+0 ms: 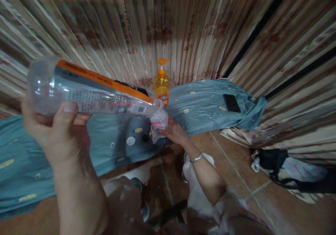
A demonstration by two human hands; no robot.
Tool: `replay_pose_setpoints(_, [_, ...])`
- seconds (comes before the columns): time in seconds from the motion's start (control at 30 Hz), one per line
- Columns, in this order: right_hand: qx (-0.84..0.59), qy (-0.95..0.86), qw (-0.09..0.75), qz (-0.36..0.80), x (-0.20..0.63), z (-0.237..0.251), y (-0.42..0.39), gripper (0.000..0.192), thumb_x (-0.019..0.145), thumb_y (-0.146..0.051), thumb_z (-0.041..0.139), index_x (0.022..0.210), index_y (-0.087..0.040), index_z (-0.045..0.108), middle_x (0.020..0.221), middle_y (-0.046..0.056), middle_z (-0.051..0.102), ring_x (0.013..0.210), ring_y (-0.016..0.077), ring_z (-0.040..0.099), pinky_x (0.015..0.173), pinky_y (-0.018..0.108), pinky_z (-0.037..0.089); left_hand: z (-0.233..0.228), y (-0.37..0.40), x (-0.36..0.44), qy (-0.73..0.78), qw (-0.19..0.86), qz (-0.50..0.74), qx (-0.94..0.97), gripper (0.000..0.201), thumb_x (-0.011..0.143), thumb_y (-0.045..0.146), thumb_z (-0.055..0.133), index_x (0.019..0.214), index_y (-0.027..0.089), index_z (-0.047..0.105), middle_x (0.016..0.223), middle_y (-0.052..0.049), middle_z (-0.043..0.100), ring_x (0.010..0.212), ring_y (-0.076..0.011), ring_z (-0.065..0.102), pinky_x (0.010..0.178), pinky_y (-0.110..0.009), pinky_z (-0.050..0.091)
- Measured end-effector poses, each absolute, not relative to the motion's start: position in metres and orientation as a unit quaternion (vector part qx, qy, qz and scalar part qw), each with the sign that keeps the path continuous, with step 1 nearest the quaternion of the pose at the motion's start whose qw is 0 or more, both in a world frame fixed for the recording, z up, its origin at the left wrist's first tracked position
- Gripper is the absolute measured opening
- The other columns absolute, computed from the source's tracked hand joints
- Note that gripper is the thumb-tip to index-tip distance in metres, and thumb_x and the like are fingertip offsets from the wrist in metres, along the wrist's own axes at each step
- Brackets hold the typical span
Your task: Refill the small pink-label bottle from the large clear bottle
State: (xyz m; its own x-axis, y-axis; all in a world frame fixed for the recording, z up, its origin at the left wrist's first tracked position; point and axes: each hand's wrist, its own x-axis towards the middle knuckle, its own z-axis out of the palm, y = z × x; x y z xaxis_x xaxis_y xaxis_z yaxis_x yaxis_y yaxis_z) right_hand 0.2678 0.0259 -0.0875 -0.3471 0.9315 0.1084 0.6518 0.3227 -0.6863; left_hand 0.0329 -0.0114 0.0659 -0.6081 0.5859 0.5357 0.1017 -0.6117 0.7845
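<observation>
My left hand (60,133) is closed around the base of a large clear plastic bottle (99,91) with an orange and grey label. The bottle lies tipped almost level, its neck pointing right. Its mouth meets the open top of a small clear bottle (159,120) with pink print. My right hand (175,132) grips the small bottle from the right and keeps it roughly upright. Whether liquid passes between the two I cannot tell. A crumpled pale cloth (155,135) is just below the small bottle. Behind them stands an orange pump bottle (162,84).
The bench is covered with a teal patterned cloth (202,105). On it lie a white round cap (130,141), a small dark cap (145,137) and, farther right, a black phone (232,103). A striped curtain (168,28) hangs behind. Dark bundled fabric (273,159) lies at right.
</observation>
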Motion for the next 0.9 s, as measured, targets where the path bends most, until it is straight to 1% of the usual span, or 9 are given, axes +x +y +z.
replay_pose_setpoints(0.1, [-0.503,-0.776,0.262,0.275,0.268,-0.086,0.026,0.078,0.081,-0.038,0.059,0.141,-0.009,0.020,0.123,0.017,0.057,0.111,0.0268,0.057,0.091,0.036,0.046,0.065,-0.016,0.034,0.360,0.154,0.804,0.447,0.047,0.049,0.025,0.072,0.094,0.018,0.059,0.094,-0.001,0.059,0.093,-0.0175,0.058,0.092,-0.047,0.044])
replay_pose_setpoints(0.17, [-0.508,-0.774,0.257,0.278,0.267,-0.085,0.027,0.078,0.080,-0.038,0.060,0.141,-0.008,0.020,0.123,0.018,0.058,0.111,0.0270,0.058,0.091,0.036,0.046,0.065,-0.018,0.034,0.365,0.158,0.802,0.445,0.045,0.049,0.022,0.070,0.093,0.019,0.060,0.091,0.000,0.059,0.092,-0.0164,0.058,0.095,-0.046,0.043])
replay_pose_setpoints(0.23, [-0.515,-0.770,0.250,0.283,0.267,-0.083,0.027,0.079,0.080,-0.037,0.060,0.141,-0.007,0.020,0.123,0.018,0.057,0.111,0.0276,0.057,0.091,0.036,0.046,0.065,-0.021,0.033,0.372,0.162,0.801,0.440,0.041,0.049,0.020,0.070,0.090,0.019,0.061,0.088,0.001,0.059,0.088,-0.0157,0.058,0.094,-0.047,0.044])
replay_pose_setpoints(0.33, [-0.516,-0.768,0.248,0.287,0.267,-0.082,0.027,0.079,0.080,-0.037,0.060,0.141,-0.008,0.019,0.124,0.018,0.057,0.111,0.0270,0.058,0.092,0.035,0.046,0.066,-0.024,0.033,0.378,0.192,0.786,0.449,0.032,0.053,0.020,0.068,0.085,0.019,0.062,0.085,0.000,0.059,0.085,-0.0162,0.059,0.089,-0.047,0.047])
replay_pose_setpoints(0.4, [-0.511,-0.770,0.252,0.287,0.268,-0.083,0.027,0.079,0.080,-0.037,0.060,0.141,-0.009,0.019,0.125,0.017,0.056,0.112,0.0259,0.057,0.092,0.034,0.046,0.065,-0.027,0.034,0.386,0.211,0.777,0.452,0.031,0.054,0.020,0.067,0.085,0.019,0.061,0.085,0.000,0.060,0.086,-0.0167,0.059,0.087,-0.046,0.049])
replay_pose_setpoints(0.57, [-0.516,-0.768,0.250,0.284,0.269,-0.087,0.028,0.081,0.079,-0.039,0.061,0.141,-0.008,0.019,0.119,0.017,0.060,0.109,0.0268,0.059,0.089,0.035,0.047,0.056,-0.030,0.030,0.410,0.217,0.783,0.415,0.031,0.053,0.021,0.069,0.083,0.016,0.062,0.079,-0.001,0.061,0.070,-0.0131,0.057,0.072,-0.036,0.054])
replay_pose_setpoints(0.67, [-0.513,-0.770,0.253,0.284,0.269,-0.087,0.028,0.081,0.080,-0.040,0.060,0.142,-0.009,0.018,0.116,0.016,0.062,0.106,0.0267,0.061,0.086,0.035,0.048,0.047,-0.032,0.026,0.421,0.238,0.785,0.388,0.033,0.052,0.020,0.069,0.084,0.017,0.062,0.080,-0.001,0.063,0.067,-0.0117,0.056,0.066,-0.032,0.054])
replay_pose_setpoints(0.77, [-0.505,-0.775,0.258,0.279,0.269,-0.086,0.027,0.080,0.081,-0.040,0.059,0.141,-0.009,0.018,0.116,0.015,0.062,0.105,0.0264,0.061,0.087,0.034,0.048,0.038,-0.036,0.023,0.431,0.264,0.784,0.361,0.028,0.051,0.018,0.068,0.079,0.016,0.063,0.078,-0.001,0.063,0.069,-0.0123,0.056,0.068,-0.033,0.054])
replay_pose_setpoints(0.9, [-0.499,-0.774,0.269,0.282,0.269,-0.086,0.026,0.079,0.080,-0.039,0.060,0.141,-0.010,0.019,0.119,0.016,0.060,0.108,0.0264,0.060,0.088,0.034,0.047,0.026,-0.040,0.019,0.446,0.293,0.777,0.333,0.026,0.052,0.020,0.069,0.077,0.018,0.061,0.078,0.000,0.063,0.076,-0.0150,0.059,0.077,-0.039,0.054])
